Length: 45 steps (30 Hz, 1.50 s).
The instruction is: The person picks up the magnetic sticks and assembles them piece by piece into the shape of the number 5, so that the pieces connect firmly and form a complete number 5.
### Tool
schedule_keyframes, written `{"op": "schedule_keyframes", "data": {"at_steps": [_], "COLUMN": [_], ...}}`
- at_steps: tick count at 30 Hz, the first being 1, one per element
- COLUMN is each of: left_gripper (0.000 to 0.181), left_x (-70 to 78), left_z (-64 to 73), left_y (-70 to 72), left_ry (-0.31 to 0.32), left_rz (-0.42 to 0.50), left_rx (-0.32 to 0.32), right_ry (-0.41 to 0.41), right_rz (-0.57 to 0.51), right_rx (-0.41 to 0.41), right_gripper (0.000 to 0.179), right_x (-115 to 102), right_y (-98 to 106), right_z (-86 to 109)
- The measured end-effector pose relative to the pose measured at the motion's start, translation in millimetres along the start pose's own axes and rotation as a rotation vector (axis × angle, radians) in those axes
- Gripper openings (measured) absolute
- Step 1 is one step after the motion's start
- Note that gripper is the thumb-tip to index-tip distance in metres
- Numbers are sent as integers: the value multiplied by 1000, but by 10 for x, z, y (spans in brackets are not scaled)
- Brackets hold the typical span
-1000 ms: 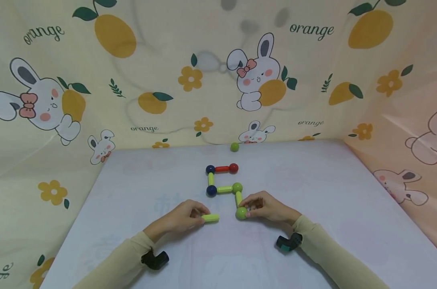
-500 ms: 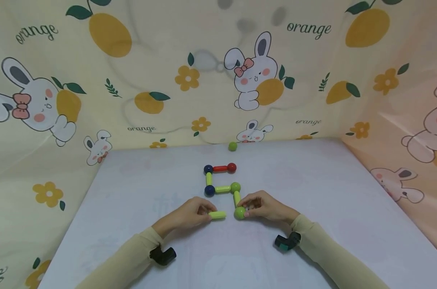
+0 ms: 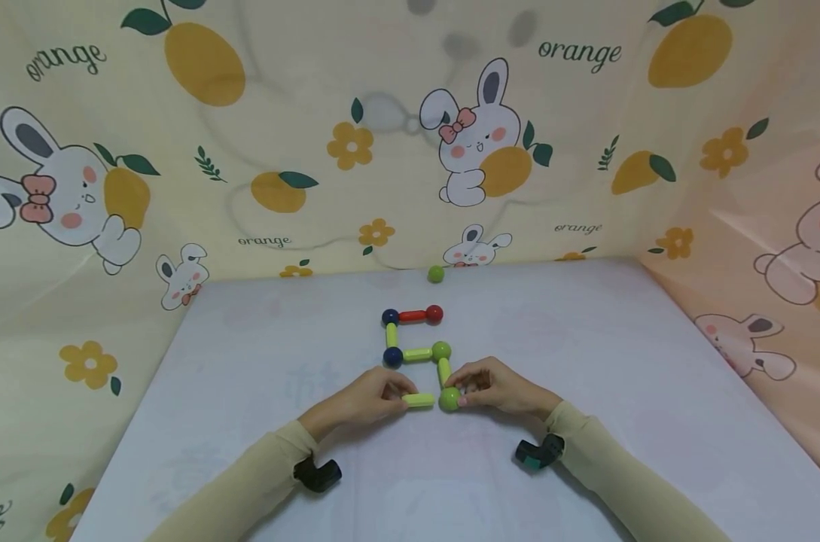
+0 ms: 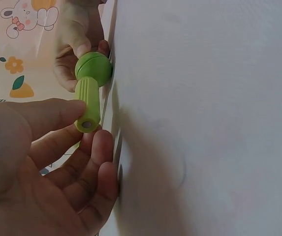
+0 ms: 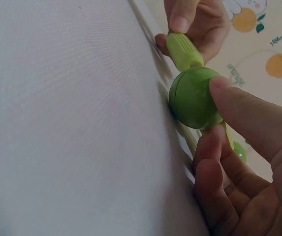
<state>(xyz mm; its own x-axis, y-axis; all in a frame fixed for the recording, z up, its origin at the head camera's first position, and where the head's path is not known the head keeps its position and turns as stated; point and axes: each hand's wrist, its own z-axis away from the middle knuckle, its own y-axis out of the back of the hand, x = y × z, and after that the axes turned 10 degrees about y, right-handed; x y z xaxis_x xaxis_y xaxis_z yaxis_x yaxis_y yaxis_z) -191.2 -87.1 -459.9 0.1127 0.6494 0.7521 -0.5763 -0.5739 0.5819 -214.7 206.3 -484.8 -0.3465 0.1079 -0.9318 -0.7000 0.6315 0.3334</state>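
Note:
My left hand (image 3: 367, 397) pinches a yellow-green rod (image 3: 419, 400) by its left end, between thumb and fingers. The rod's free end is right beside a green ball (image 3: 449, 399); a narrow gap shows in the head view. My right hand (image 3: 496, 388) holds that ball between thumb and fingers. From the ball, a zigzag chain of rods and balls runs up the table: a yellow-green rod (image 3: 445, 372), another green ball (image 3: 441, 351), a yellow-green rod (image 3: 418, 354), a dark blue ball (image 3: 392, 357), a yellow-green rod (image 3: 391, 335), a second blue ball (image 3: 390, 318), then a red rod (image 3: 412, 316) and red ball (image 3: 434, 314).
One loose green ball (image 3: 436, 274) lies at the back edge of the white table (image 3: 559, 316). A printed cloth (image 3: 382, 90) with rabbits and oranges hangs behind and along the sides. Black wrist cameras sit on both sleeves.
My left hand has moved to the right with its rod, closing most of the distance to the green ball. The right hand keeps its hold, and the chain looks the same.

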Motion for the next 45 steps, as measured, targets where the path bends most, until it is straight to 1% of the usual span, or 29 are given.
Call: {"op": "schedule_keyframes", "data": {"at_steps": [10, 15, 19, 25, 28, 31, 35, 39, 42, 45], "left_gripper": [23, 21, 21, 20, 21, 22, 24, 26, 26, 26], "left_x": [51, 67, 71, 59, 49, 59, 116, 173, 188, 196], "left_z": [-56, -56, -56, -53, -55, -44, -18, -3, -15, -51], "left_y": [-28, -25, -23, -7, 17, 60, 139, 213, 253, 283], "left_ry": [0, -8, -3, -12, -16, -20, -26, -59, -84, -84], "left_rz": [17, 15, 13, 11, 18, 16, 14, 3, -9, -10], "left_rx": [-18, -18, -20, -25, -23, -6, 18, 36, 50, 60], "right_ry": [8, 6, 6, 14, 13, 12, 11, 10, 6, 5], "right_rz": [-12, -11, -5, 0, -2, 1, 5, 1, -4, -15], "right_rx": [5, 8, 7, -1, -3, -3, -2, -3, -3, -4], "right_gripper": [32, 32, 31, 31, 31, 30, 30, 31, 31, 31], "right_x": [4, -12, -9, -4, -3, -4, -16, -18, -2, 24], "right_y": [-10, -12, -7, -2, -2, -1, 1, 2, 6, 15], "right_z": [8, 7, 5, 2, 1, 0, -2, -3, -2, -1]}}
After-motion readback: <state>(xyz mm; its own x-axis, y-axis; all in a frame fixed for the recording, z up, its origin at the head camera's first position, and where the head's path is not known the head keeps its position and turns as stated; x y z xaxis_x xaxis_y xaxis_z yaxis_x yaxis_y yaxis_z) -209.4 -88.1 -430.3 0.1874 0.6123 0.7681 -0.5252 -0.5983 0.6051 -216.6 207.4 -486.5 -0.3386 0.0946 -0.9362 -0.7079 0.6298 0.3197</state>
